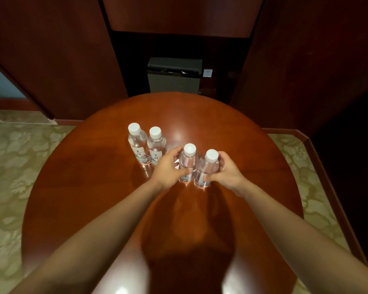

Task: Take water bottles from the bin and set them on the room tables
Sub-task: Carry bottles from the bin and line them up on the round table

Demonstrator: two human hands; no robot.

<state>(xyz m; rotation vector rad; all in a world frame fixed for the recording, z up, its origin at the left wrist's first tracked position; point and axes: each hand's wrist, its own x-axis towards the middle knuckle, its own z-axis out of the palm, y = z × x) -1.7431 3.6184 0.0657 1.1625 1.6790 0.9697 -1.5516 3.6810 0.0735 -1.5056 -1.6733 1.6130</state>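
Several clear water bottles with white caps stand upright on a round brown wooden table (98, 187). Two of them, the far-left bottle (137, 143) and its neighbour (156, 145), stand side by side, untouched. My left hand (168, 168) is wrapped around the third bottle (188, 161). My right hand (226, 171) grips the fourth bottle (208, 166) just to its right. Both held bottles rest with their bases on the tabletop, touching each other.
Behind the table stands a grey bin with a dark lid (174, 75) in a recess between dark wood wall panels. A patterned green carpet (13, 166) surrounds the table. A wooden skirting (319, 158) runs along the right.
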